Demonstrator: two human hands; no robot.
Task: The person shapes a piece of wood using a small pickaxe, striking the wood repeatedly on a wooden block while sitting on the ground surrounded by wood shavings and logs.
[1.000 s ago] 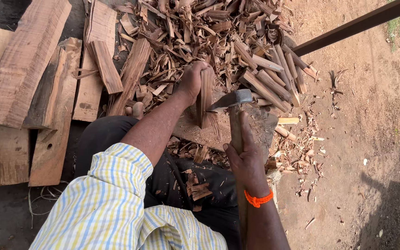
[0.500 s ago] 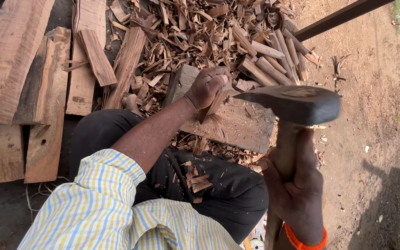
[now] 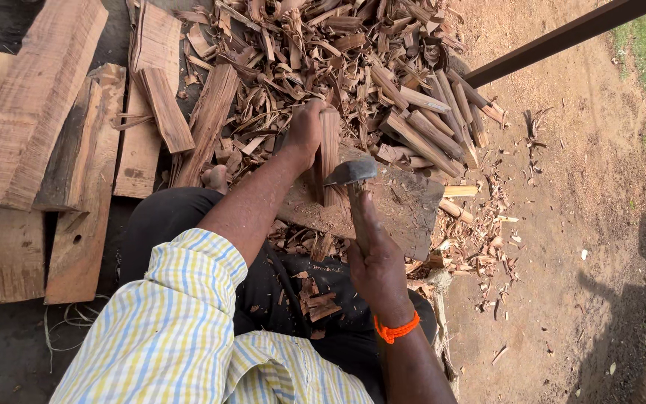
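My left hand (image 3: 306, 132) grips the top of a narrow wood stick (image 3: 330, 153) that stands upright on a flat chopping block (image 3: 405, 206). My right hand (image 3: 377, 263), with an orange band at the wrist, is closed around the wooden handle of a small axe (image 3: 350, 173). The axe's metal head rests against the side of the stick, about halfway down. My sleeve is striped yellow and blue, and dark trousers show below.
A heap of split sticks and shavings (image 3: 353, 67) lies beyond the block. Thick planks (image 3: 35, 105) lie side by side at left. A dark metal bar (image 3: 562, 37) crosses the upper right. Bare dirt (image 3: 577, 224) spreads to the right, with grass at the edge.
The axe was raised high toward the camera half a second ago; it has come down and its head now meets the stick. My left hand stays on the stick.
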